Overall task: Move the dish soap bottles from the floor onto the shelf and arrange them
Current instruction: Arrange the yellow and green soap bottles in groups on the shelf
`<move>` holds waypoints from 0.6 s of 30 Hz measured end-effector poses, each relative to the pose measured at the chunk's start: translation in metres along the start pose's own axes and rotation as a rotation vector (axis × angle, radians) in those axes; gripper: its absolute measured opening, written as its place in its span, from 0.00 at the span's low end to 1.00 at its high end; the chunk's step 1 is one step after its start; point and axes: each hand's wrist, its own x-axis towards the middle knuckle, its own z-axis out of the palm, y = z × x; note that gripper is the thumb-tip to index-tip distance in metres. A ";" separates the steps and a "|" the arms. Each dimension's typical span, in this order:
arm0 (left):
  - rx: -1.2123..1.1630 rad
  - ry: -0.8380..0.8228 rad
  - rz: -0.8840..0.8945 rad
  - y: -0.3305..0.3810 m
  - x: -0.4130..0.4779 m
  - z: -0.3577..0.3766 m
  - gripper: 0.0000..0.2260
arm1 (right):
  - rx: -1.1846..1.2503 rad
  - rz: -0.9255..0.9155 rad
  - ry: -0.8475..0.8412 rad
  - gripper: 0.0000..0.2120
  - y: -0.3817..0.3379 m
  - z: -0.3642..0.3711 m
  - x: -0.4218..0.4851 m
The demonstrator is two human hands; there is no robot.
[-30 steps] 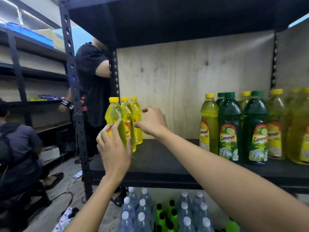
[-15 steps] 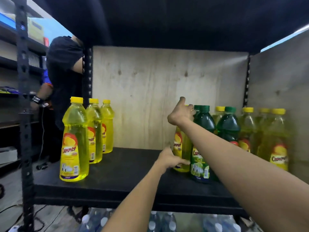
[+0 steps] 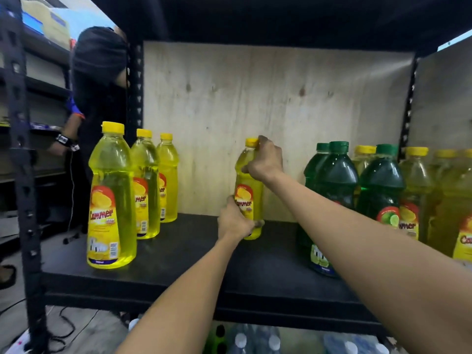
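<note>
Both hands are gripping 1 yellow bottle [image 3: 249, 190] at mid-shelf. The right hand [image 3: 265, 164] is wrapping its fingers around the neck, just under the cap. The left hand [image 3: 236, 222] is closing around the lower body near the base. Bottle is standing upright on the shelf [image 3: 194, 251], or just above it; base contact is hidden by the left hand, so cannot tell. It is sitting in the open gap between the row of 3 yellow bottles [image 3: 143, 185] at left and the mixed green and yellow group [image 3: 357, 190] at right, apart from both.

Risks, as judged:
- Tip-over. Bottle is tall and narrow; releasing the neck grip before the base is sitting flat would be letting it topple.
- Knock-on. The right forearm is passing close to the front green bottle [image 3: 329, 208]; a sideways sweep would be pushing it off the front edge.
- Row misalignment, if the bottle is being slid left w/o squaring the label fwd.

Vs. 0.5 s ago: the bottle is now standing clear of the right-hand group, where it was touching the green ones. The right hand is now clamping the neck instead of resting on top; the left hand is now holding the base instead of approaching it.
</note>
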 end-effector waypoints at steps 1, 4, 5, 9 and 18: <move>0.023 0.038 -0.006 -0.007 0.007 -0.007 0.41 | 0.047 -0.006 -0.018 0.31 -0.004 0.010 0.003; 0.059 0.107 -0.030 -0.025 0.031 -0.020 0.44 | 0.157 -0.031 -0.091 0.38 -0.014 0.038 0.016; 0.072 0.120 -0.045 -0.030 0.038 -0.022 0.45 | 0.180 -0.043 -0.118 0.39 -0.016 0.047 0.022; 0.161 0.161 -0.078 -0.045 0.065 -0.024 0.45 | 0.236 -0.061 -0.193 0.37 -0.014 0.077 0.046; 0.278 0.244 -0.125 -0.055 0.086 -0.017 0.46 | 0.428 -0.047 -0.283 0.35 -0.001 0.106 0.070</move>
